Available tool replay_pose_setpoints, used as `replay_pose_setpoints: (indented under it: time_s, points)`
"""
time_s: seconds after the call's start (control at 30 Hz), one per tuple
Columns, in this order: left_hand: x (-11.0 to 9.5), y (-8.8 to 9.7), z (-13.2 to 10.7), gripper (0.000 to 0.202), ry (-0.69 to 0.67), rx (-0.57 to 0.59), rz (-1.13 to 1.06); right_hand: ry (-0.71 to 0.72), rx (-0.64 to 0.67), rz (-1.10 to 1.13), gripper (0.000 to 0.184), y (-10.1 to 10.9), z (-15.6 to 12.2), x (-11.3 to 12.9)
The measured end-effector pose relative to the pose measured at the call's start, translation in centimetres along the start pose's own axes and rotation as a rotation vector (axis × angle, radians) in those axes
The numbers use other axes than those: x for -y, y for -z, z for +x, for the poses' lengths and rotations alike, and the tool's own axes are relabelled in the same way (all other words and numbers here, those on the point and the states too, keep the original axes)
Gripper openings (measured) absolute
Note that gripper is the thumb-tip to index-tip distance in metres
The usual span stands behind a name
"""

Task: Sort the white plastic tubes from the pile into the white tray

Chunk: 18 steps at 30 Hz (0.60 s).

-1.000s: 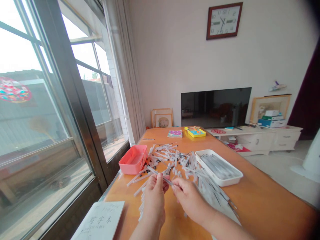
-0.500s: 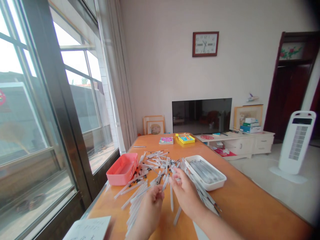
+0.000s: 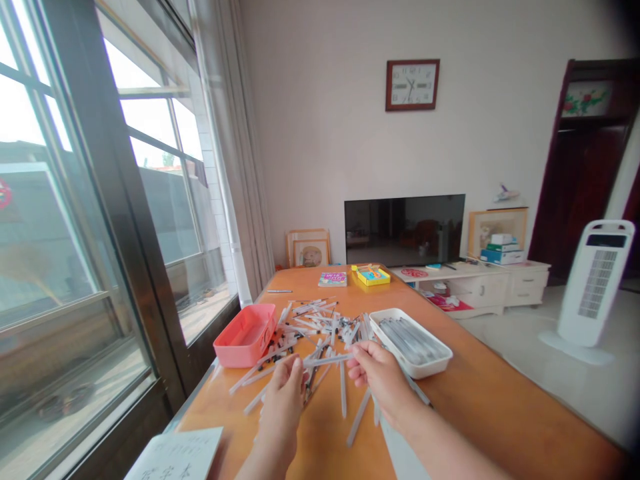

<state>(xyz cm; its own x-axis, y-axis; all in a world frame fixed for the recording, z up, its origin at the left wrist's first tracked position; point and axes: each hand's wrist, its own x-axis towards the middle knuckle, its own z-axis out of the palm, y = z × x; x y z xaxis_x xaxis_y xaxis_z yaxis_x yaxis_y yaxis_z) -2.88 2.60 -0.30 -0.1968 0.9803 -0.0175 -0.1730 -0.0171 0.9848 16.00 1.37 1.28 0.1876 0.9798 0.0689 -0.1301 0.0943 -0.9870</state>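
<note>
A clear, whitish pen barrel [image 3: 330, 360] stretches level between my two hands above the table. My right hand [image 3: 377, 370] pinches its right end between thumb and fingers. At the other end, my left hand [image 3: 283, 400] is closed with its thumb against the curled fingers, and the barrel's tip reaches these fingertips. The left fingers partly hide what lies behind them. Beneath and beyond the hands spreads a loose heap of clear pen parts [image 3: 310, 323], some with black ends. To the right, a white tray [image 3: 435, 369] holds a row of grey-looking pens [image 3: 413, 340].
A pink-red plastic basket [image 3: 240, 347] stands at the table's left edge. Toward the far end lie a pink booklet [image 3: 333, 279] and a yellow box [image 3: 371, 276]. Nearer me, at the left, is paper with handwriting [image 3: 180, 453]. A glass door [image 3: 150, 300] runs alongside.
My hands have moved apart, the left one to the left and the right one slightly right. The pen barrel now shows level between them.
</note>
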Motion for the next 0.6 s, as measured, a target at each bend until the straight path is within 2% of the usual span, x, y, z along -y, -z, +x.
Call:
replay_pose_setpoints:
  time_s: [0.07,0.2,0.5,0.6]
  points:
    - [-0.4,-0.1,-0.2,0.043,0.082,0.025,-0.17,-0.008,-0.005,0.023,0.036,0.1,0.0,-0.2]
    - [-0.9,-0.3,-0.7,0.043,0.094,0.054,-0.318,-0.014,0.008,0.03,0.039,0.1,0.0,-0.7]
    - [-0.6,-0.6,-1.2,0.042,0.093,0.074,-0.347,0.013,-0.005,-0.002,0.036,0.3,0.1,-0.5]
    - [-0.3,-0.5,-0.9,0.042,0.078,0.046,-0.321,-0.012,0.041,-0.045,0.033,0.2,-0.1,-0.5]
